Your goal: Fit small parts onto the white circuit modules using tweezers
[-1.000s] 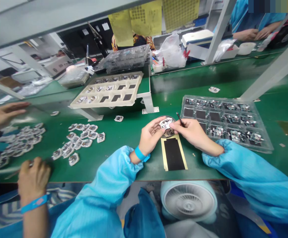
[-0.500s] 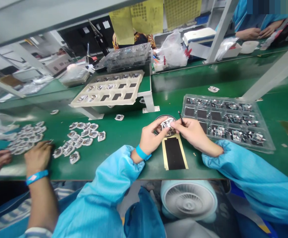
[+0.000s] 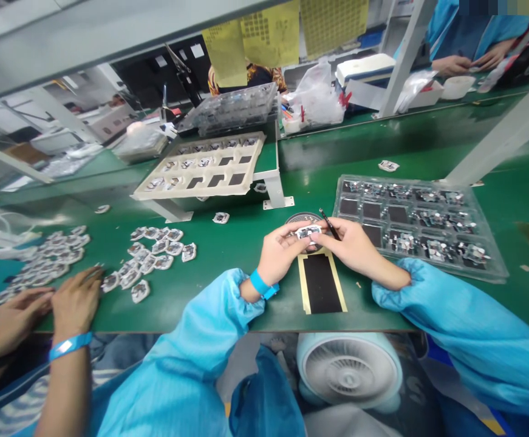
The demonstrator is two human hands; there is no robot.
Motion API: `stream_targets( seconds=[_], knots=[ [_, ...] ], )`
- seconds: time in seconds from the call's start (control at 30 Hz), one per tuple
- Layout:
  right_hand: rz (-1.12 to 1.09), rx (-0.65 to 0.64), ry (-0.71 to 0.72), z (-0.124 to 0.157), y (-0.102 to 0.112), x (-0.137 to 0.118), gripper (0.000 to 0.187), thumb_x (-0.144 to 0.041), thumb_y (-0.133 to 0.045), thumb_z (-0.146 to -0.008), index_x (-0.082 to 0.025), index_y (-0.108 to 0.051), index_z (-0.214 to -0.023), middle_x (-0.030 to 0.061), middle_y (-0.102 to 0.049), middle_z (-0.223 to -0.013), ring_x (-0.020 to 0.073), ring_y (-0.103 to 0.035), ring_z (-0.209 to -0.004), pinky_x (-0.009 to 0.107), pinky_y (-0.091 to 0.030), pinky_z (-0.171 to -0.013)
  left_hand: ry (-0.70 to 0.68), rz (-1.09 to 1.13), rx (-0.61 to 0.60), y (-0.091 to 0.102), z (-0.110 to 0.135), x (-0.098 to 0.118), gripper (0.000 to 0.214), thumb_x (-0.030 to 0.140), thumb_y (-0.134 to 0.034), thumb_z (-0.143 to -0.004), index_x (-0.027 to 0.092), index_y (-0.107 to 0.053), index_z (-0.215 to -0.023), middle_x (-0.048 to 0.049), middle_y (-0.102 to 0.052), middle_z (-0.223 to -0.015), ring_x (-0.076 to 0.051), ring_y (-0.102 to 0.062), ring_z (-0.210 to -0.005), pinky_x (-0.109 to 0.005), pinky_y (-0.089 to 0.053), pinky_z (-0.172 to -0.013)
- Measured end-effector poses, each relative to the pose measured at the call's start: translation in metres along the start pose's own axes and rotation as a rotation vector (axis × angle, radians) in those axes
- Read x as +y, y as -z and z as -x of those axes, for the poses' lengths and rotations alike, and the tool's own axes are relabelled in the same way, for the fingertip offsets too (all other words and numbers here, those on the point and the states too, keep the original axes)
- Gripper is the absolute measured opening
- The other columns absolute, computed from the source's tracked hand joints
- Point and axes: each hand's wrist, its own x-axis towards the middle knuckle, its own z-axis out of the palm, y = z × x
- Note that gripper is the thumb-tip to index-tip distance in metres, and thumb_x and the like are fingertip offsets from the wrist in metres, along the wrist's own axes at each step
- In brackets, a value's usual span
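My left hand [image 3: 279,252] and my right hand [image 3: 354,246] meet over the green bench, both pinching one small white-edged circuit part [image 3: 308,231] between their fingertips. My right hand also grips a thin dark tweezer-like tool [image 3: 328,223] that sticks up and back. Under the part lies a round dark dish [image 3: 301,217]. A black strip on yellow backing [image 3: 321,283] lies just below my hands. A clear tray of similar parts [image 3: 416,221] sits right of my right hand.
Loose parts [image 3: 155,255] are scattered on the bench at left, where a co-worker's hands [image 3: 75,300] rest among them. A beige tray [image 3: 203,167] stands on a raised white stand behind. A fan [image 3: 348,367] sits below the bench edge. Another person works at the far right.
My hands have lowered slightly and turned the small part flatter between them. The co-worker's hands at left have drawn back toward the bench's near edge.
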Motion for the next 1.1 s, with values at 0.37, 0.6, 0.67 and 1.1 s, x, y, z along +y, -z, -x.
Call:
stream_targets(
  seconds=[0.37,0.6,0.67,1.1],
  knots=[
    [-0.024,0.021,-0.013,-0.003,-0.004,-0.001,0.026,-0.043,-0.079,-0.079,-0.019,-0.071,-0.086,0.0051,-0.076,-0.084,0.0202,-0.070,-0.076,0.035,-0.058,-0.072,0.021,-0.065,0.017,-0.003,0.002,-0.008,0.046,0.042,-0.086,-0.078,0.010,-0.074,-0.109,-0.0116,-0.080,-0.090,-0.022,-0.077,-0.074,-0.032,-0.064,-0.072],
    [0.028,0.054,0.032,-0.004,-0.011,0.004,0.023,-0.041,-0.073,-0.086,-0.019,-0.069,-0.091,0.0038,-0.074,-0.082,0.0188,-0.069,-0.072,0.033,-0.057,-0.069,-0.013,-0.098,0.113,-0.007,0.004,-0.003,0.041,0.041,-0.086,-0.076,0.010,-0.074,-0.100,-0.0071,-0.075,-0.071,-0.017,-0.071,-0.057,-0.028,-0.060,-0.059],
    [0.085,0.023,0.037,-0.006,-0.006,0.005,0.019,-0.037,-0.072,-0.086,-0.018,-0.070,-0.091,0.0041,-0.075,-0.083,0.0196,-0.069,-0.074,0.034,-0.056,-0.070,-0.013,-0.126,0.126,-0.006,0.003,-0.005,0.040,0.042,-0.085,-0.076,0.010,-0.073,-0.099,-0.0075,-0.076,-0.072,-0.018,-0.072,-0.059,-0.029,-0.061,-0.061],
    [0.520,-0.024,0.565,-0.010,0.023,0.000,0.012,-0.029,-0.065,-0.098,-0.019,-0.070,-0.095,0.0050,-0.065,-0.090,0.0190,-0.062,-0.083,0.034,-0.050,-0.075,-0.299,-0.731,0.110,0.002,0.003,-0.005,0.019,0.021,-0.069,-0.086,0.019,-0.078,-0.103,-0.0004,-0.073,-0.078,-0.011,-0.061,-0.065,-0.022,-0.050,-0.063]
  ],
)
